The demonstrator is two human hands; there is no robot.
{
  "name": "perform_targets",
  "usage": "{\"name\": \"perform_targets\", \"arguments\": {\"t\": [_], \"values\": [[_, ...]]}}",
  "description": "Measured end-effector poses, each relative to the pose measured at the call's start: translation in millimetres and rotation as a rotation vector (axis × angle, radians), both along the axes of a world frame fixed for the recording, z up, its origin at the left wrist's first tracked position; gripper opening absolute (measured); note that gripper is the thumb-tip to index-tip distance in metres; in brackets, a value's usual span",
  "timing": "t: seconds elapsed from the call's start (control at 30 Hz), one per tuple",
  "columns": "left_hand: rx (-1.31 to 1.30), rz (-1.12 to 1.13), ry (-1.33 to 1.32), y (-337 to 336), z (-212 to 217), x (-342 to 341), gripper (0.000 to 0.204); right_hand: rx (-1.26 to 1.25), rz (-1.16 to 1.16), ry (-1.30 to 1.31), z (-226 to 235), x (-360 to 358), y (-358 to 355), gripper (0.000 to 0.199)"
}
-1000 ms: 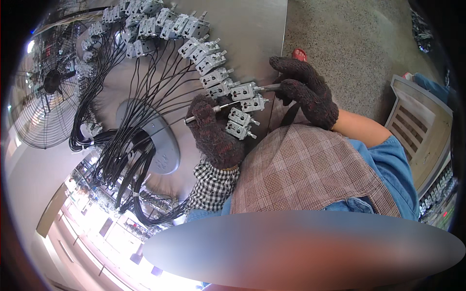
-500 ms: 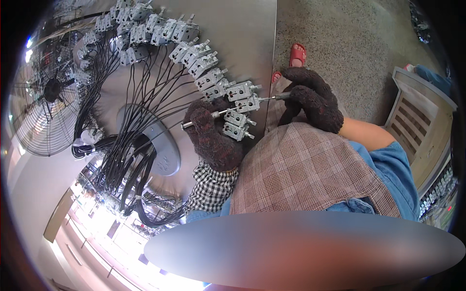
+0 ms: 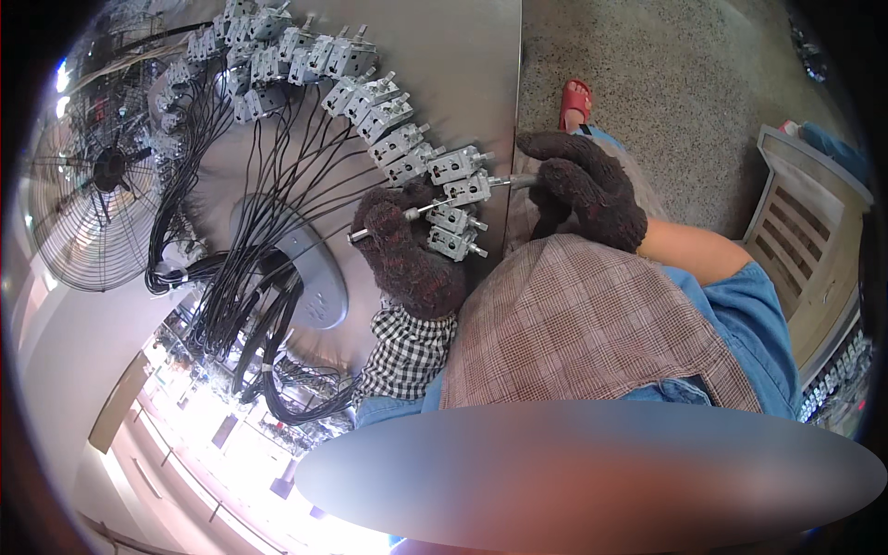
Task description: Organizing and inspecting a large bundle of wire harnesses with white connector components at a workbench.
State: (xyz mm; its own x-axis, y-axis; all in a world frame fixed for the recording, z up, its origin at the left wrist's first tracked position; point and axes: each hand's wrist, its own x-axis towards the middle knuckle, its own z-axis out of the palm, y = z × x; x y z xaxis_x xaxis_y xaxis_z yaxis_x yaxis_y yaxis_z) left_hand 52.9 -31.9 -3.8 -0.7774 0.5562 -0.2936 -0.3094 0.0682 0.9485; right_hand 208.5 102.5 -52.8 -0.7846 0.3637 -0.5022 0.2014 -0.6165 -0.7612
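Note:
My left hand (image 3: 407, 259), in a dark knitted glove, is closed around a slim metal rod-like tool (image 3: 413, 214). One silver end sticks out past the glove's left side, and its thin tip reaches the edge of a small grey metal block (image 3: 467, 188). That block lies by the table edge with a shaft pointing right. From the other side, my right hand (image 3: 592, 190), gloved alike, pinches a thin rod (image 3: 522, 180) in line with the block's shaft. The rod's far end is hidden in the glove. Two similar blocks (image 3: 451, 231) sit just below, beside my left hand.
More grey blocks curve along the metal table (image 3: 453, 65), with black cables (image 3: 277, 185) bundled behind them. A grey oval base (image 3: 319, 287) stands under the cables. A wire-cage fan (image 3: 97, 222) is at far left, a slatted wooden chair (image 3: 800, 231) at right.
My right hand has come slightly left, bringing its rod closer to the block's shaft. My left hand keeps nearly the same place. The view has shifted a little, and a red-sandalled foot shows more leg.

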Motion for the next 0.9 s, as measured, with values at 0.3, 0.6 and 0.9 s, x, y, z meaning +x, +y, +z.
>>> {"name": "perform_targets", "arguments": {"t": [0.3,0.6,0.9], "values": [[0.12,0.18,-0.075,6,-4,8,0.032,0.206,0.029,0.085,-9,0,-4,0.043],[0.141,0.152,-0.05,0,-8,4,0.034,0.586,-0.044,0.257,-25,1,-8,0.033],[0.104,0.125,-0.069,0,-6,2,0.036,0.245,-0.055,0.181,-12,-4,-2,0.034]]}}
